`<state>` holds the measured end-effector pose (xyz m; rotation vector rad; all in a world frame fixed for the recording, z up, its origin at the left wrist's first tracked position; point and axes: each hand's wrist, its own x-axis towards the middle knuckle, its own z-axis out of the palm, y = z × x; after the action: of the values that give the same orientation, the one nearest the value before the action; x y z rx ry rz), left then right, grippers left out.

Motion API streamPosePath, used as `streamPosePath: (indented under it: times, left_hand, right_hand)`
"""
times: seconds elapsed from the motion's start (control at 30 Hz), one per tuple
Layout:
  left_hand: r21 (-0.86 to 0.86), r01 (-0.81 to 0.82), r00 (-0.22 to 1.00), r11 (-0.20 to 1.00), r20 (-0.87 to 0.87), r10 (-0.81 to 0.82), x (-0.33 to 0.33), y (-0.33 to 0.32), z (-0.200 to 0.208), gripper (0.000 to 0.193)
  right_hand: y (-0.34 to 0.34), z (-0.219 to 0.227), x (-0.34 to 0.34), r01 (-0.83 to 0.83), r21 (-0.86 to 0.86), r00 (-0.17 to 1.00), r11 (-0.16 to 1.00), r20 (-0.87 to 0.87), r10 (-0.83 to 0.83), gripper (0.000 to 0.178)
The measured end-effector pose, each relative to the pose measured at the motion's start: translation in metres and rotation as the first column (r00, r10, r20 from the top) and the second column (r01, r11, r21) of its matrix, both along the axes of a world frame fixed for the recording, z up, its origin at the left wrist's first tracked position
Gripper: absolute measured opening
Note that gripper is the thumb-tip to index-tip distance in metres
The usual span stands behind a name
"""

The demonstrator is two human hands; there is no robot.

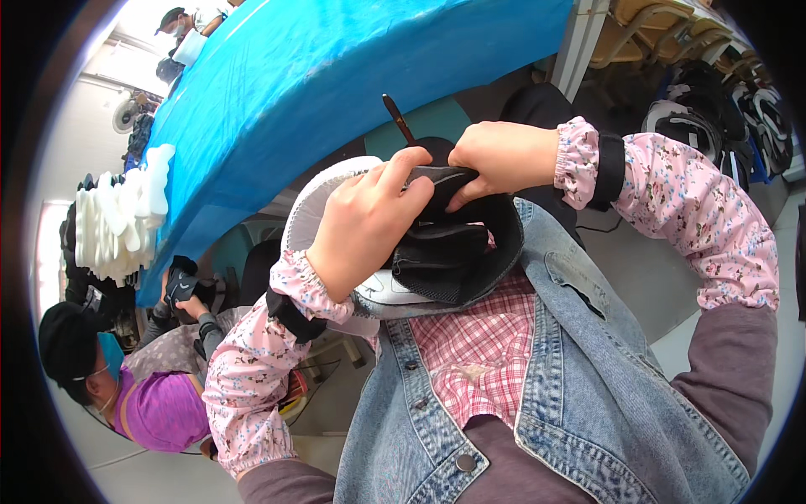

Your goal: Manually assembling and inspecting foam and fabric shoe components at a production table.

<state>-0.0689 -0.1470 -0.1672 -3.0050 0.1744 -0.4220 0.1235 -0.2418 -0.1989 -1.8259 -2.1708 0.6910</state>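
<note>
In front of my body I hold a black-and-white shoe upper (441, 260), its dark opening turned up. A stitched pale edge curves round its left side. My left hand (361, 218) lies over the white part, fingers bent onto the black fabric at the opening. With thumb and fingers curled, my right hand (504, 161) grips the far edge of that fabric. Both hands are closed on the same piece and close together. Just beyond them, a slim brown rod (398, 120) sticks up; its lower end is hidden.
A table with a blue cover (277, 92) runs across the far side. White foot-shaped pieces (126, 214) stand clustered at its left end. Left of me sits a person in purple (164, 407), handling a dark piece. Black-and-white footwear (697, 113) is piled at far right, near wooden chairs (642, 34).
</note>
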Motion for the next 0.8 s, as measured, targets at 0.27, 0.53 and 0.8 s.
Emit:
streamPosePath:
  times: [0.27,0.53,0.8]
  left_hand:
    - [0.267,0.173,0.981,0.948,0.039,-0.190,-0.004,-0.034,-0.003,0.008]
    - [-0.199,-0.068,0.990,0.978,0.105,0.090,0.007,0.010,-0.003,0.012]
    - [-0.106,-0.073,0.986,0.992,0.140,0.087,0.009,0.013,-0.013,0.016]
  right_hand:
    - [-0.003,-0.002,-0.002,0.112,-0.115,0.988,0.987,-0.097,-0.123,0.048]
    - [0.000,-0.001,-0.001,0.073,-0.107,0.995,0.992,-0.056,-0.079,0.056]
    - [-0.003,0.001,-0.001,0.076,-0.116,0.994,0.990,-0.072,-0.085,0.060]
